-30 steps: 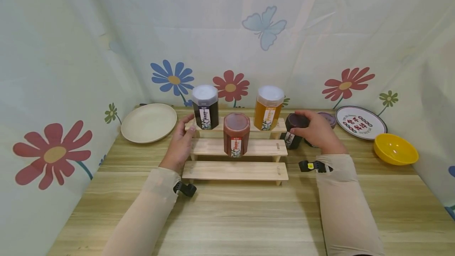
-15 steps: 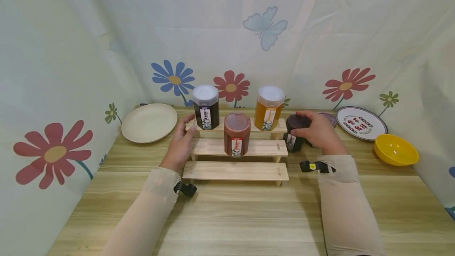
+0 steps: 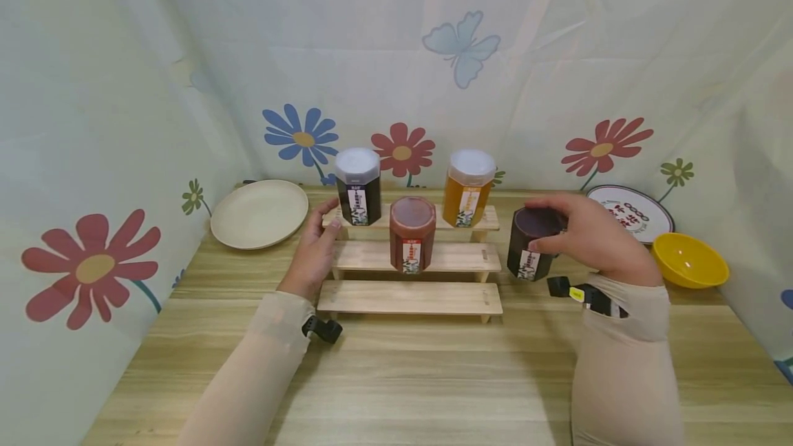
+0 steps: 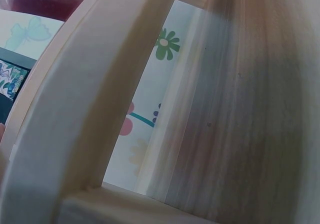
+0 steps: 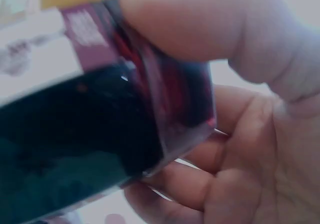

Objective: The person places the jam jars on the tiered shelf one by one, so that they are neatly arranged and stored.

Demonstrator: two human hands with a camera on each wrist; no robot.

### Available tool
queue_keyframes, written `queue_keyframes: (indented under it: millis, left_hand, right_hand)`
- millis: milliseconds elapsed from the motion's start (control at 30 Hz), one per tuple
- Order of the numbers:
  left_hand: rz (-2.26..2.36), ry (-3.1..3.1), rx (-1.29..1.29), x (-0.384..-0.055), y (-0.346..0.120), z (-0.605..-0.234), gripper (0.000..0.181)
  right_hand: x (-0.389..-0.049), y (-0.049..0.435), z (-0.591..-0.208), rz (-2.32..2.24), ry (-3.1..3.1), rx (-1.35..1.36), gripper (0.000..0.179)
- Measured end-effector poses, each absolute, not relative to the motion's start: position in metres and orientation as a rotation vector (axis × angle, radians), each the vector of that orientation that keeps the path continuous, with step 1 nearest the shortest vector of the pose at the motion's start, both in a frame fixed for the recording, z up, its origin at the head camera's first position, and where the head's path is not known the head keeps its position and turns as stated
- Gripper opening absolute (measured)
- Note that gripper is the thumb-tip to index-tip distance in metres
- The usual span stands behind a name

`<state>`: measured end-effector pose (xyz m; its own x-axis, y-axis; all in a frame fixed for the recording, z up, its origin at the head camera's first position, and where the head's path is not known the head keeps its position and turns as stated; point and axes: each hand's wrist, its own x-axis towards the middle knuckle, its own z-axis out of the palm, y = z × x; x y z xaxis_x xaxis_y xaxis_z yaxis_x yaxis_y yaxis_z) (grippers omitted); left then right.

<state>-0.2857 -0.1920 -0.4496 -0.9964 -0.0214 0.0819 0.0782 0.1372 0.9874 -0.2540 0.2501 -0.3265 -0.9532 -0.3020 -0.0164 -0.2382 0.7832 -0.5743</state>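
Observation:
My right hand (image 3: pixel 595 236) grips a dark octagonal jar (image 3: pixel 531 260) round its purplish lid, thumb on the near side and fingers round the far side. The jar tilts slightly, just right of the three-tier wooden rack (image 3: pixel 409 298). My left hand (image 3: pixel 314 253) holds the left end of the rack's top tier, thumb in front. On that tier stand a white-lidded dark jar (image 3: pixel 361 202) at left and a white-lidded amber jar (image 3: pixel 466 204) at right. A red jar (image 3: pixel 412 243) stands mid-rack on the second tier. The left wrist view shows the rack's wooden frame (image 4: pixel 75 104) up close.
A cream plate (image 3: pixel 260 215) lies at the back left of the wood-grain table (image 3: pixel 434 384). At the back right, a white plate with red characters (image 3: pixel 650 215) leans near the wall, partly behind my right hand. A yellow bowl (image 3: pixel 690 261) sits in front of it.
My right hand has brought the dark jar rightward and nearer, away from the rack's end. The other purple-lidded jar behind it is now hidden. My left hand has stayed put.

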Motion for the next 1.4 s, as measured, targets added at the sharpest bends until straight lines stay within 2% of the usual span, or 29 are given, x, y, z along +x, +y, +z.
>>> queue_keyframes:
  millis: [433,1067,1400]
  left_hand:
    - [-2.016,-2.319,-0.047,-0.288,-0.192,-0.45,0.05]
    - [-1.997,-2.323,-0.06,-0.288,-0.193,-0.453,0.049]
    - [-1.995,-2.318,-0.064,-0.287,-0.193,-0.452,0.05]
  right_hand:
    - [-0.223,0.241,-0.309,-0.831,2.748,-0.646,0.064]
    - [-0.234,0.205,-0.324,-0.777,2.666,-0.95,0.069]
    - [-0.235,0.188,-0.33,-0.8,2.63,-0.972,0.07]
